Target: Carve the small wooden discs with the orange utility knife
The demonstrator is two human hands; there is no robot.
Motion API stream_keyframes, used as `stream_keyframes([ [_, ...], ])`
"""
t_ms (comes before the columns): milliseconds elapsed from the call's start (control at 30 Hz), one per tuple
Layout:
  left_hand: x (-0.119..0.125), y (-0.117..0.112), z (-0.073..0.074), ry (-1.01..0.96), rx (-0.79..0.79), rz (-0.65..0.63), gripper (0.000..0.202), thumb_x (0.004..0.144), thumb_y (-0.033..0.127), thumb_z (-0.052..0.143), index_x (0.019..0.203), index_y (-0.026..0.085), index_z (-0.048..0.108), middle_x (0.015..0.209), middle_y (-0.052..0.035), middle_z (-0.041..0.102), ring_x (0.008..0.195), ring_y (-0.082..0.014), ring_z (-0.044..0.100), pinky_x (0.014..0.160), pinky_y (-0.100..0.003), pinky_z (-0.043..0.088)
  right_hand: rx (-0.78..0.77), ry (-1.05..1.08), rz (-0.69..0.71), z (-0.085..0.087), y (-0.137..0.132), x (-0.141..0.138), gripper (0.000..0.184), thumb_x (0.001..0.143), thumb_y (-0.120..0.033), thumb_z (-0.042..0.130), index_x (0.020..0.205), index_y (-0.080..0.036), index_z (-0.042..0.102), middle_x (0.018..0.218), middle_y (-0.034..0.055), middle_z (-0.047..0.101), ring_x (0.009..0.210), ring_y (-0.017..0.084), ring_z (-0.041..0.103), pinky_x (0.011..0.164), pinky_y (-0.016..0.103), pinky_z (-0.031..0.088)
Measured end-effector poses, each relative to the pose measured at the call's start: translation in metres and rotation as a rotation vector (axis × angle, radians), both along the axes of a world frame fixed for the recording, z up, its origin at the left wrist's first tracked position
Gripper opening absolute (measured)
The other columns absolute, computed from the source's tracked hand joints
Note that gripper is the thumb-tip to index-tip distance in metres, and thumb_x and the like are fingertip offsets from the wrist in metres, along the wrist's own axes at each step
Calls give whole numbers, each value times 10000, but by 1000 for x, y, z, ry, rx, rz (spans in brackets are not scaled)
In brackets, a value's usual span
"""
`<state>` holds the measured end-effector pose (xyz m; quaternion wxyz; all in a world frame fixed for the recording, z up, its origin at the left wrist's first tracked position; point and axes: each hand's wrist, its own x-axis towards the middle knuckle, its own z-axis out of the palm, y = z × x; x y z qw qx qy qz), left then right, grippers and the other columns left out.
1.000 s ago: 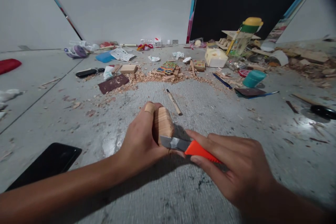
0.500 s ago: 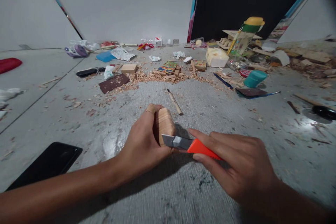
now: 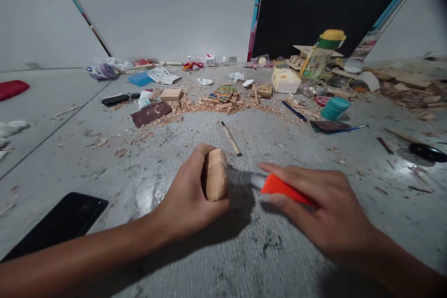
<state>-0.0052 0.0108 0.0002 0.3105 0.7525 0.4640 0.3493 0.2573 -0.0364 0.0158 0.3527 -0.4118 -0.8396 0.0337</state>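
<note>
My left hand (image 3: 190, 184) is closed around a pale wooden block (image 3: 215, 174) with rounded, rough-cut edges, its narrow side turned up toward me. In my right hand (image 3: 319, 205) is an orange utility knife (image 3: 284, 188). Its blade (image 3: 247, 179) is out, points left and is smeared by motion. The blade's tip lies close to the block's right side; whether it touches the wood I cannot tell. Just beyond the block, a thin wooden stick with a dark tip (image 3: 231, 138) lies on the grey floor.
A black phone (image 3: 57, 223) lies by my left forearm. Wood shavings (image 3: 195, 104) and small wood pieces spread ahead. Brown sandpaper (image 3: 152, 114), a teal lid-like cup (image 3: 335, 108), a blue pen (image 3: 294, 111) and a yellow-capped bottle (image 3: 331, 39) stand or lie further off.
My right hand and the knife have moved right, the blade coming off the block's near face. My left hand has turned the block so its narrow side shows.
</note>
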Motion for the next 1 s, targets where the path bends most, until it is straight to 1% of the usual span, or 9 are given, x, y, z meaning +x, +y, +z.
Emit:
stream_keyframes([
  [100, -1, 4, -4, -18, 38, -23, 460, 694, 238, 716, 1126, 255, 557, 925, 1, 614, 783, -205, 564, 685, -355, 502, 17, -34, 67, -3, -5, -8, 324, 1137, -324, 607, 1418, -183, 688, 985, 15, 860, 739, 161, 808, 624, 281, 595],
  [167, -1, 5, -6, -27, 28, -30, 515, 702, 254, 757, 1175, 258, 554, 942, 10, 614, 783, -196, 567, 680, -338, 502, 37, -39, 79, -5, -5, -9, 331, 1136, -314, 605, 1422, -165, 679, 990, 14, 856, 745, 153, 800, 634, 280, 585],
  [333, 4, 1, -2, -60, -42, -16, 493, 727, 288, 790, 1138, 246, 521, 906, 12, 632, 758, -190, 587, 653, -324, 492, 23, -50, 72, -11, -6, -11, 339, 1152, -316, 573, 1428, -150, 676, 1004, 26, 851, 766, 141, 800, 623, 266, 564],
  [467, 5, -1, 1, -35, -37, -2, 418, 729, 273, 748, 1066, 242, 503, 828, 31, 593, 690, -171, 538, 609, -321, 445, 26, -24, 60, -13, -9, -14, 323, 1145, -306, 594, 1433, -174, 655, 992, 7, 840, 769, 145, 799, 657, 273, 580],
  [600, 4, 0, 1, -50, -27, -25, 374, 676, 235, 713, 974, 250, 487, 773, 57, 524, 647, -150, 478, 554, -299, 386, 99, -69, 34, -11, -6, -11, 311, 1153, -317, 587, 1429, -189, 652, 826, -18, 773, 621, 143, 704, 550, 294, 489],
  [700, 7, 2, 6, -75, -74, -24, 350, 637, 226, 674, 917, 253, 468, 756, 59, 495, 649, -151, 465, 547, -298, 362, 165, -124, 1, -10, -3, -9, 326, 1163, -336, 588, 1437, -173, 654, 779, -17, 740, 594, 144, 657, 540, 309, 441],
  [867, 11, 8, 12, -81, -173, -15, 316, 643, 235, 668, 866, 253, 445, 743, 65, 461, 659, -143, 438, 560, -295, 324, 180, -143, -14, -13, 2, -12, 349, 1169, -378, 583, 1429, -172, 692, 787, -12, 759, 606, 150, 667, 565, 317, 455],
  [933, 8, 8, 11, -52, -188, -2, 327, 630, 249, 673, 869, 249, 450, 753, 61, 457, 675, -149, 431, 577, -305, 320, 139, -134, -65, -15, 12, -3, 376, 1159, -449, 585, 1415, -219, 737, 832, 5, 804, 645, 171, 714, 587, 317, 493],
  [1000, 2, 7, 9, -29, -139, -10, 346, 611, 259, 671, 889, 244, 465, 785, 50, 463, 706, -164, 433, 610, -320, 330, 85, -94, -235, -16, 28, 16, 376, 1126, -548, 602, 1292, -293, 824, 866, 24, 841, 678, 213, 754, 616, 335, 544],
])
